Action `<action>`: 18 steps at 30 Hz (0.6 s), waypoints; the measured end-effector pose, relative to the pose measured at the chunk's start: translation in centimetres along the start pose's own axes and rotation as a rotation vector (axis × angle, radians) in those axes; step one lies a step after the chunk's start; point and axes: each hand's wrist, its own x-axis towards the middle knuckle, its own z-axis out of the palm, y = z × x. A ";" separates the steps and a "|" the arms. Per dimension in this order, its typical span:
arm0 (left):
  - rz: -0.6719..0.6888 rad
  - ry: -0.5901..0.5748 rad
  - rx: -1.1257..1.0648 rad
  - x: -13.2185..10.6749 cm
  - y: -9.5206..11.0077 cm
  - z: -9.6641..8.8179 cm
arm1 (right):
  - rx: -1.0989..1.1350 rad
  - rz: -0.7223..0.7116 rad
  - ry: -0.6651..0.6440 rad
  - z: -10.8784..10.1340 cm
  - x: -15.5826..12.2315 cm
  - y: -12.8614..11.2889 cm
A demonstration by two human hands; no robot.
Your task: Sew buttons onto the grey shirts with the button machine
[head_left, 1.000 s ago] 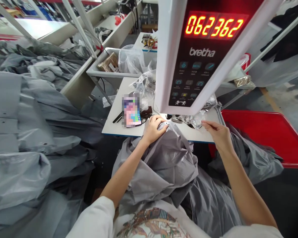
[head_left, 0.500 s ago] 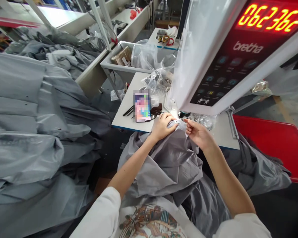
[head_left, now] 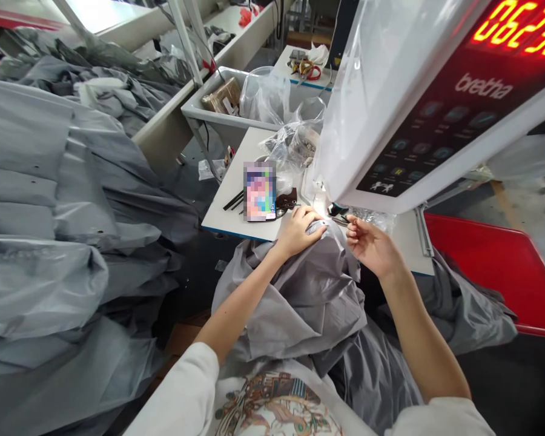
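Observation:
Bunched grey cloth [head_left: 300, 290] covers my lap and rises to the front of a white machine [head_left: 345, 139] with a lit red number display. My left hand [head_left: 300, 231] lies over the cloth's upper edge, fingers bent onto it and thumb apart, keeping it against the machine. A small dark dot, like a snap or hole, shows in the cloth by the thumb. To the right, my right hand [head_left: 370, 242] is closed in a pinch beside the machine's dark lower tool [head_left: 336, 209]. Between its fingertips is something small and dark that I cannot make out.
A phone [head_left: 260, 192] stands on the white tabletop [head_left: 222, 209], with black sticks [head_left: 234, 200] and scissors beside it. Behind are clear plastic bags [head_left: 290, 145] and a grey bin [head_left: 236, 118]. Grey cloth heaps [head_left: 40, 200] fill the left; a red surface [head_left: 485, 266] is at right.
My right hand has moved a little right, away from the cloth's edge and the machine's tool. My left hand stays on the cloth. The camera view has shifted slightly.

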 end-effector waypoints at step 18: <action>0.007 0.005 0.020 -0.1 0.1 0.0 | -0.884 -0.786 0.122 0.9 2.7 3.4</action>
